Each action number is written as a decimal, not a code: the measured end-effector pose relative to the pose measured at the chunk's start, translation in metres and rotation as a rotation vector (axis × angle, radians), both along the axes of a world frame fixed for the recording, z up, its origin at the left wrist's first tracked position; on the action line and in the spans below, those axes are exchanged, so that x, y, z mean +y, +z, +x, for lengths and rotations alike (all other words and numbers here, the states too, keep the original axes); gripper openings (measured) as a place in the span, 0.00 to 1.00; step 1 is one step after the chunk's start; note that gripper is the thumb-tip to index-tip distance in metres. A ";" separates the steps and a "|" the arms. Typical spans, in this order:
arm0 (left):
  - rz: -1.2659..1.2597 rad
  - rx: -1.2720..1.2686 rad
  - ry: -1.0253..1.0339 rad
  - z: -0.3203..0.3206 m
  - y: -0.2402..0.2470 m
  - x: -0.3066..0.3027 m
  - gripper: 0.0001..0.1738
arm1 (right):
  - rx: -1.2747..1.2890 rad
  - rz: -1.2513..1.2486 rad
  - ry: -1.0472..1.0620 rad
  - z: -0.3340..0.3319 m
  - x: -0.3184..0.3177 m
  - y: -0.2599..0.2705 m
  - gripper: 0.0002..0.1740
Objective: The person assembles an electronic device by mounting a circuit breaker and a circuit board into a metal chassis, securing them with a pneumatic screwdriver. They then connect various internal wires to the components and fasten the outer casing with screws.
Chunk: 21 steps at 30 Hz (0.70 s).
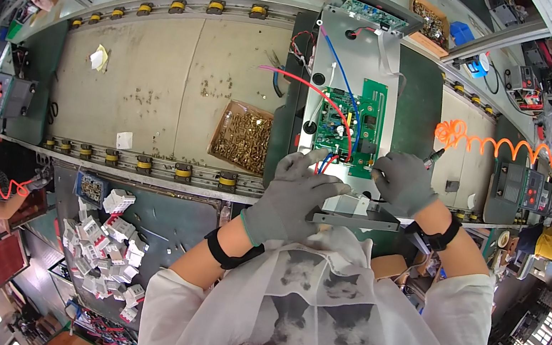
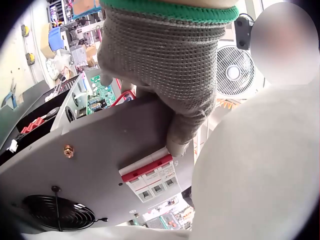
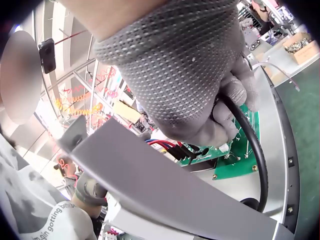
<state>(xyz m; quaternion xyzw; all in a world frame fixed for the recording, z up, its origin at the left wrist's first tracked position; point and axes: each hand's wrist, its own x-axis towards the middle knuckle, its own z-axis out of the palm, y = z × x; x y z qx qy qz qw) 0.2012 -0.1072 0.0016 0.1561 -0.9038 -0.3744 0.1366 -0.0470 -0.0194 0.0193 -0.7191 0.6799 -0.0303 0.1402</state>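
Observation:
A metal chassis (image 1: 395, 83) with a green circuit board (image 1: 375, 94) lies in front of the person. My gloved left hand (image 1: 289, 203) reaches over the grey end panel (image 2: 100, 135). Its thumb presses at the end of a white and red circuit breaker (image 2: 152, 182) set in that panel; the other fingers are behind the panel, partly hidden. Within the chassis, my gloved right hand (image 1: 404, 184) grips a thick black cable (image 3: 257, 155) with curled fingers. Red and blue wires (image 3: 162, 143) run below this hand. A long red wire (image 1: 298, 77) and blue wire (image 1: 337, 59) arch over the board.
A cardboard box (image 1: 221, 124) of brass fasteners stands left of the chassis, near pliers (image 1: 278, 82). Loose fasteners dot the bench (image 1: 162, 68). An orange coiled hose (image 1: 493, 145) hangs at right, its dark end beside the right hand. White circuit breakers (image 1: 102, 246) are heaped at lower left.

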 end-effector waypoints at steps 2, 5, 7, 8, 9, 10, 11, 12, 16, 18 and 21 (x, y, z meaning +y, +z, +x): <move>0.040 0.014 0.015 0.001 0.001 0.000 0.37 | 0.031 0.036 0.018 0.001 -0.004 -0.003 0.05; 0.061 0.038 0.017 0.002 -0.001 0.000 0.35 | 0.068 0.057 0.041 0.004 -0.011 -0.001 0.06; 0.045 0.041 0.008 0.001 -0.004 0.001 0.35 | 0.154 0.154 0.056 0.005 -0.017 -0.001 0.07; 0.049 0.042 0.012 0.001 -0.004 0.001 0.35 | 0.155 0.158 0.060 0.006 -0.020 0.000 0.07; 0.061 0.048 0.012 0.002 -0.005 0.001 0.35 | 0.180 0.208 0.065 0.008 -0.024 0.000 0.06; 0.073 0.054 0.013 0.002 -0.005 0.002 0.35 | 0.206 0.258 0.069 0.010 -0.028 0.000 0.06; 0.077 0.054 0.018 0.002 -0.005 0.001 0.35 | 0.206 0.262 0.075 0.012 -0.033 0.001 0.06; 0.093 0.054 0.010 0.002 -0.005 0.001 0.35 | 0.251 0.368 0.067 0.015 -0.040 0.001 0.06; 0.084 0.028 -0.017 0.003 -0.011 0.001 0.37 | 0.495 0.756 0.237 0.039 -0.064 0.017 0.08; 0.078 0.041 -0.017 0.002 -0.015 0.001 0.37 | 0.507 0.759 0.289 0.042 -0.071 0.020 0.09; 0.075 0.058 -0.029 0.001 -0.017 0.001 0.37 | 0.523 0.787 0.322 0.052 -0.078 0.023 0.09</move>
